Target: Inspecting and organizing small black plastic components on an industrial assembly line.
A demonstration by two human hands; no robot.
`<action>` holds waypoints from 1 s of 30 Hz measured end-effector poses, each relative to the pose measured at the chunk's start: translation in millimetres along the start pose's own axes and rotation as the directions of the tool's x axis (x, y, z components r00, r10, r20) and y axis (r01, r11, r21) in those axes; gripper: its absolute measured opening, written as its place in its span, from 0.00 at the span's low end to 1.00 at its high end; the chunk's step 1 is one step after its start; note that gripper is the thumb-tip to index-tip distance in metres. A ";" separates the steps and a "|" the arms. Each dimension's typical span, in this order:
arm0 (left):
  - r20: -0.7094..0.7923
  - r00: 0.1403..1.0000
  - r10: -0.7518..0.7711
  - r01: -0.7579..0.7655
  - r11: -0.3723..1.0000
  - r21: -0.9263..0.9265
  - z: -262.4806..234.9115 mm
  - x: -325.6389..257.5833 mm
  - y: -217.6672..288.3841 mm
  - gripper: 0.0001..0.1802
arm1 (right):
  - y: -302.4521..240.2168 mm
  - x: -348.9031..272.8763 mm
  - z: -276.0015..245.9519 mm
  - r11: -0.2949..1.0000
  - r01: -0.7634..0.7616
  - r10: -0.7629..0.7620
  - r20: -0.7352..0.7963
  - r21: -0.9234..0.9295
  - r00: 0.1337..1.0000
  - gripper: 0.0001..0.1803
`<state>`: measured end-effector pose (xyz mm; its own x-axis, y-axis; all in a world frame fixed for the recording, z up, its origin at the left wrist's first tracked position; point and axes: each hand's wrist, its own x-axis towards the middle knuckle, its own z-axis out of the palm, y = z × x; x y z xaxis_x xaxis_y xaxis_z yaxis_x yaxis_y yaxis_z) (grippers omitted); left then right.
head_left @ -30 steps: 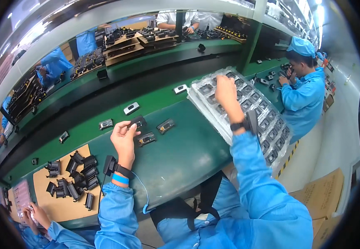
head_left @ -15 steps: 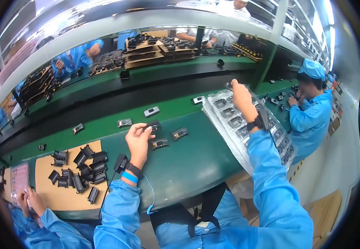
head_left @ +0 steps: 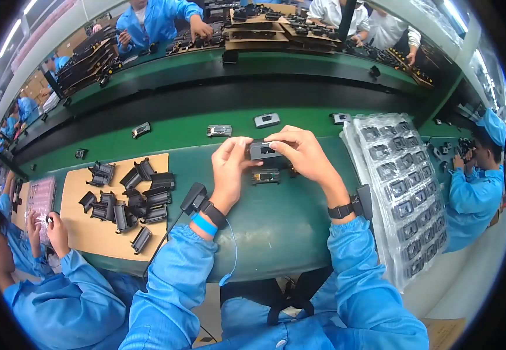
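Over the green mat, my left hand [head_left: 229,169] and my right hand [head_left: 306,154] meet on a small grey rectangular casing [head_left: 262,151] with a dark window. Thumbs and fingers of both hands pinch it at its two ends. Just below it on the mat lies an open device unit [head_left: 265,176] with its inner parts showing. Another dark part lies partly hidden behind my right fingers. To the right of my right hand is a clear plastic blister tray [head_left: 401,189] with rows of dark window-like pieces.
Several black plastic holders [head_left: 125,213] lie on a cardboard sheet [head_left: 78,233] to the left. Beyond my hands, a grey casing [head_left: 266,120] and other units rest on the green strip. Co-workers sit at both sides and across the line. A cord runs from my left wrist.
My right hand has come left from the blister tray to join my left hand at the casing. Both hands now grip it. The view has shifted too.
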<state>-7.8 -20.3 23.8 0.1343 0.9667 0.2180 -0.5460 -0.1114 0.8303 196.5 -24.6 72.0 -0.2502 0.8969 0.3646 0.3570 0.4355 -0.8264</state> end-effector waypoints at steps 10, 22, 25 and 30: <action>-0.013 1.000 0.005 -0.003 0.989 0.148 5.7 -1.6 0.6 0.12 | 16.5 -8.8 14.2 0.997 0.018 -0.007 -0.143 0.074 0.990 0.13; -0.001 0.999 0.033 -0.032 0.974 0.225 3.3 -1.4 -0.6 0.11 | 12.1 -17.0 10.0 0.972 0.174 -0.184 -0.053 -0.159 0.981 0.23; -0.006 1.000 0.024 -0.022 0.978 0.207 4.6 -1.5 -0.6 0.11 | 12.6 -16.5 9.7 0.971 0.183 -0.193 -0.053 -0.153 0.980 0.24; 0.013 1.000 0.018 -0.020 0.979 0.204 4.5 -2.4 0.6 0.12 | 13.3 -17.2 9.8 0.973 0.165 -0.174 -0.041 -0.163 0.984 0.25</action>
<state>-4.7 -23.7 26.0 0.1350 0.9615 0.2392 -0.3680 -0.1755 0.9131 196.8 -35.0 50.6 -0.2713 0.8099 0.5201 0.4523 0.5843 -0.6739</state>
